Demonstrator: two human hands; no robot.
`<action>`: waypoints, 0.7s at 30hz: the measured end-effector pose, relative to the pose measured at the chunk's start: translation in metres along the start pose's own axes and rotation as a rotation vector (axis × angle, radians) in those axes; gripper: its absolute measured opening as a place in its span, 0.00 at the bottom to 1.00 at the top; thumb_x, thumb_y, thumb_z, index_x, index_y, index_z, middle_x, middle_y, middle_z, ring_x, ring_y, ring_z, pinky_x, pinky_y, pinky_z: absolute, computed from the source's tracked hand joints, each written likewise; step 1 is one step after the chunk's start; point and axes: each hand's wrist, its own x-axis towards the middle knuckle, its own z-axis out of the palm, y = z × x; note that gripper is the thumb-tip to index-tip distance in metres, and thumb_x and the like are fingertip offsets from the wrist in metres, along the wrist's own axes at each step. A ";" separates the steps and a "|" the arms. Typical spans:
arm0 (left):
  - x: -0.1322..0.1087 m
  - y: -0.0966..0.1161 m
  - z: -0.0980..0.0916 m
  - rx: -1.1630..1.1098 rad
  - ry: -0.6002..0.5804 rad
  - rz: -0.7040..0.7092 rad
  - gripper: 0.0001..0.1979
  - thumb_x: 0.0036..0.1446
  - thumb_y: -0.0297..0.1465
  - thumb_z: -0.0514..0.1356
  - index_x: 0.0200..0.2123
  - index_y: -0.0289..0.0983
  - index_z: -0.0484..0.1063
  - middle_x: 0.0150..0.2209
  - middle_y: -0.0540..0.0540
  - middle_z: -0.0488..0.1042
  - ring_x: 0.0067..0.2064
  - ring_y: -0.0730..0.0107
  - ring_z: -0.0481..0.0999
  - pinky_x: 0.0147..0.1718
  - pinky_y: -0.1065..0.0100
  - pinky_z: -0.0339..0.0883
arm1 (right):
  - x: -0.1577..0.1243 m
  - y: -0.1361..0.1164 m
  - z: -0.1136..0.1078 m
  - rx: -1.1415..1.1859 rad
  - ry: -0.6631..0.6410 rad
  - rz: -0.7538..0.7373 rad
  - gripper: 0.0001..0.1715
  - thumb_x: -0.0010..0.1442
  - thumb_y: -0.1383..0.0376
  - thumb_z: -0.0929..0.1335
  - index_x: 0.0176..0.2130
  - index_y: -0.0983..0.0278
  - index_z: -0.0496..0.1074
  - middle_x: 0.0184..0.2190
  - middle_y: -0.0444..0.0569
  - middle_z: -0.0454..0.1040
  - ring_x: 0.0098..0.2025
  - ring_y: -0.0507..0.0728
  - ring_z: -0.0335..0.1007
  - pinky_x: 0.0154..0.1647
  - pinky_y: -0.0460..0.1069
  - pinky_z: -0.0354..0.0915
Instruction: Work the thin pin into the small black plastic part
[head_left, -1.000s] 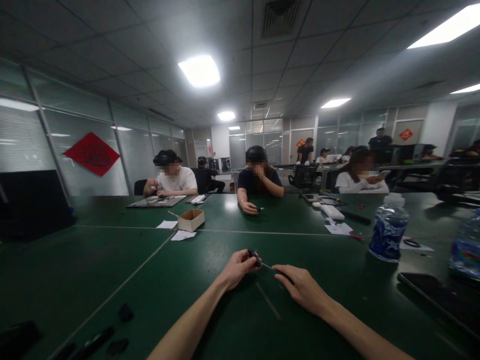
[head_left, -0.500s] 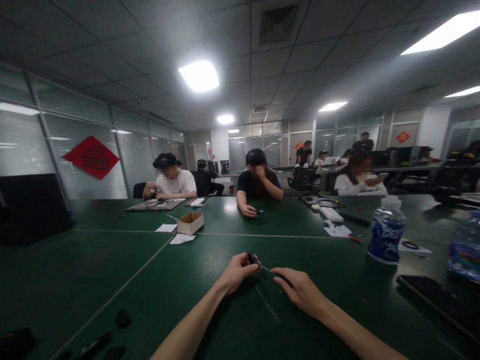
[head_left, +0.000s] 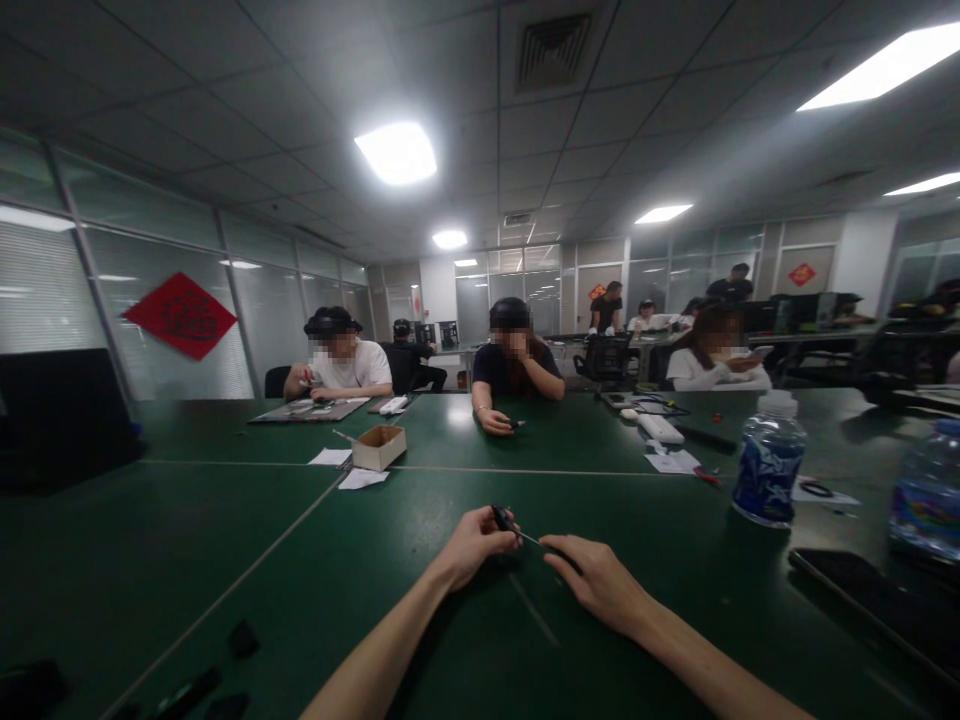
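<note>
My left hand (head_left: pixel 474 545) is closed in a pinch around a small black part (head_left: pixel 504 519) held just above the green table (head_left: pixel 360 590). A thin metal tool (head_left: pixel 529 538) runs from that part to my right hand (head_left: pixel 596 580), whose fingers are curled over the tool's dark handle. Both forearms reach in from the bottom edge, and the hands sit close together at the middle of the view.
Small black pieces (head_left: pixel 244 638) lie near the table's lower left. A cardboard box (head_left: pixel 379 446) with paper slips stands ahead. Two water bottles (head_left: pixel 770 463) and a dark flat device (head_left: pixel 870 600) are to the right. Other people sit across the table.
The view has tilted up slightly, so the hands sit a little higher in frame. My hands keep the same grip on the part and tool.
</note>
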 end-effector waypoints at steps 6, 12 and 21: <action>0.004 -0.007 -0.001 -0.042 0.000 -0.017 0.18 0.43 0.27 0.65 0.39 0.32 0.67 0.35 0.45 0.73 0.33 0.68 0.75 0.35 0.67 0.67 | 0.000 0.002 0.003 -0.005 0.006 -0.007 0.18 0.64 0.62 0.58 0.48 0.64 0.69 0.40 0.52 0.74 0.40 0.56 0.71 0.42 0.50 0.68; 0.005 -0.007 0.001 0.003 -0.014 -0.020 0.17 0.42 0.26 0.64 0.38 0.32 0.67 0.34 0.46 0.73 0.30 0.71 0.74 0.31 0.69 0.66 | 0.001 0.009 0.009 -0.003 0.060 -0.009 0.17 0.64 0.62 0.58 0.48 0.64 0.69 0.41 0.52 0.75 0.41 0.57 0.72 0.44 0.51 0.68; 0.001 -0.001 0.006 0.075 -0.136 -0.048 0.17 0.40 0.25 0.64 0.37 0.32 0.69 0.34 0.46 0.73 0.30 0.69 0.74 0.31 0.67 0.67 | 0.002 0.014 0.010 0.054 0.135 0.059 0.19 0.64 0.61 0.58 0.50 0.66 0.68 0.44 0.54 0.73 0.45 0.58 0.70 0.47 0.53 0.67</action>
